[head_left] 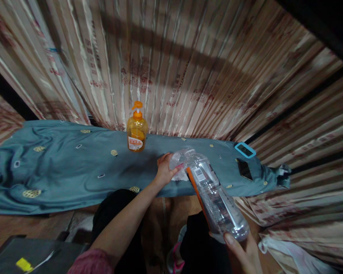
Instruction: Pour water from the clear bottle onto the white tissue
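A large clear plastic bottle (217,201) with an orange-edged label lies tilted in front of me, its neck end pointing up and left. My right hand (244,251) grips it around the base. At the neck end, the fingers of my left hand (166,169) are closed on a crumpled-looking clear plastic thing (178,158), whose exact kind I cannot make out. This thing touches or overlaps the bottle's neck, and the bottle's mouth is hard to see. A pump bottle (137,131) with an orange top and amber liquid stands upright beyond my left hand.
A blue-green patterned cloth (103,160) covers the long narrow surface. To the right lie a blue-framed digital clock (245,150) and a dark phone (244,169). A pleated curtain (165,68) hangs behind. At lower left is a dark flat surface (54,249) with a yellow item (24,264).
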`<state>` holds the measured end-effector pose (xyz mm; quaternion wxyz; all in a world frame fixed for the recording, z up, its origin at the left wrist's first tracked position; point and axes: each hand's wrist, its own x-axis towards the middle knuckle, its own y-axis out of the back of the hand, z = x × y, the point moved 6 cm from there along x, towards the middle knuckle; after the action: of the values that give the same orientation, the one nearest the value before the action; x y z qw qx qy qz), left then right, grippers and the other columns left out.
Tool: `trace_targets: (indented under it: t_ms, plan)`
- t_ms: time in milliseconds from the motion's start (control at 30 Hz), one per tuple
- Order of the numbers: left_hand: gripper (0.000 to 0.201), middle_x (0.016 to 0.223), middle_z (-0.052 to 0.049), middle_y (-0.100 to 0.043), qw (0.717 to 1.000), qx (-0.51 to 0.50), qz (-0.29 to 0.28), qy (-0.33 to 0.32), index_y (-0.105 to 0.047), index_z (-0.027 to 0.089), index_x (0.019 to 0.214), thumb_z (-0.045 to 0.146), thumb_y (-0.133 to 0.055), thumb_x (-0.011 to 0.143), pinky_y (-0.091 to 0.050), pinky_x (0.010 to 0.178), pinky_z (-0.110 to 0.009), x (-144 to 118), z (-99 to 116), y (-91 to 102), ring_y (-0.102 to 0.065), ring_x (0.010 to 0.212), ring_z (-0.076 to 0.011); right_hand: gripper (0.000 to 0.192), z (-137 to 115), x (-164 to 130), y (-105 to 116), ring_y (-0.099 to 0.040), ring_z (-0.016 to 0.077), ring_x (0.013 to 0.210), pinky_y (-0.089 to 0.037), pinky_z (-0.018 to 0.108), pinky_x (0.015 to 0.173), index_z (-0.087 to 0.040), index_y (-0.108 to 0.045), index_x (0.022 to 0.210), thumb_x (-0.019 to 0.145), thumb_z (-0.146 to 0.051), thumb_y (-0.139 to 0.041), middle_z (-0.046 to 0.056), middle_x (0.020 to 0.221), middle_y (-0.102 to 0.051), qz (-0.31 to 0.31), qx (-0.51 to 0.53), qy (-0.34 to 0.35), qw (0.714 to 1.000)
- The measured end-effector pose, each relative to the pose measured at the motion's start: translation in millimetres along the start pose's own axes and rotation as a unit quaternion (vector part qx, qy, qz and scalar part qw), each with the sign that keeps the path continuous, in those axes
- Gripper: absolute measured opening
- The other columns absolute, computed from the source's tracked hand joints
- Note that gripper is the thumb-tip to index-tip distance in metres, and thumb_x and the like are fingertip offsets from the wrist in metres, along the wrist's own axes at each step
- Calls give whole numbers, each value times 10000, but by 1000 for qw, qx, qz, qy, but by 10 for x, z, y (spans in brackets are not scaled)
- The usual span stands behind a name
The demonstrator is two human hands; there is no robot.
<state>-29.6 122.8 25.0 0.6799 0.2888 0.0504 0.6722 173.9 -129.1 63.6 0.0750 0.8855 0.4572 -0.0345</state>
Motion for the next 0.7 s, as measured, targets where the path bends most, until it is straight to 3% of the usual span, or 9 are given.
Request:
trace_targets:
  t_ms: [167,533,700]
  plan:
    - [544,1306,-103,-655,1000,0,-1,9,-641,224,1187,340,-828,690,-445,1107,-500,-1,-6,2,-585,1255,-327,630,13,-9,27,-662,356,1046,-432,476,991,-221,-642,1176,674,-571,-788,87,1055,-745,19,-23,-1,1000]
    - [531,1315,-123,-647,1000,-3,2,10,-634,202,1188,296,-820,699,-435,1108,-502,-2,17,6,-579,1264,-331,601,23,7,17,-674,347,1007,-472,459,922,-223,-638,1165,678,-538,-796,81,1040,-757,-5,-2,0,1000]
    - [516,1323,-122,-640,1000,2,-6,9,-631,206,1188,319,-802,715,-436,1104,-499,0,12,3,-571,1272,-322,622,12,-4,29,-671,364,1023,-459,499,967,-216,-648,1181,673,-543,-798,93,1032,-752,7,-17,-1,1000]
